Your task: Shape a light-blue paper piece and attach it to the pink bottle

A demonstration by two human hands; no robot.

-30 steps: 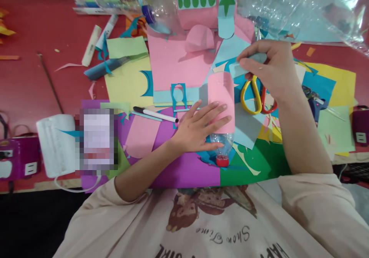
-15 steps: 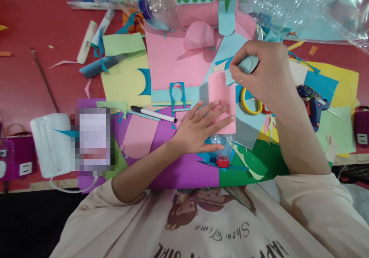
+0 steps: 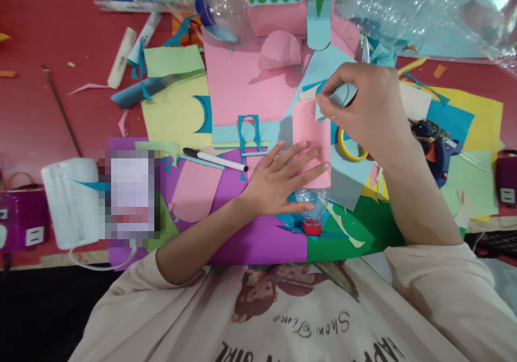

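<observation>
A clear plastic bottle wrapped in pink paper [image 3: 305, 122] lies on its side, its red cap [image 3: 312, 227] toward me. Across the wrap rests my left hand [image 3: 278, 184], fingers spread and flat against it. Pinched between thumb and fingers of my right hand [image 3: 363, 103] is a light blue paper piece [image 3: 346, 94], partly hidden by the fingers. Its lower corner is at the upper right end of the wrap; I cannot tell whether they touch. Yellow-handled scissors [image 3: 341, 146] lie just right of the bottle, partly under my right hand.
A black-and-white marker [image 3: 218, 160] lies left of my left hand. Pink paper [image 3: 242, 92] and many scraps spread behind. Large clear plastic bottles [image 3: 424, 6] stand along the back. A blue glue gun [image 3: 446, 160] is at right, a blurred phone-like device [image 3: 133, 197] at left.
My right hand has shifted slightly left, bringing the light blue paper piece a bit closer over the pink wrap. My left hand stays put.
</observation>
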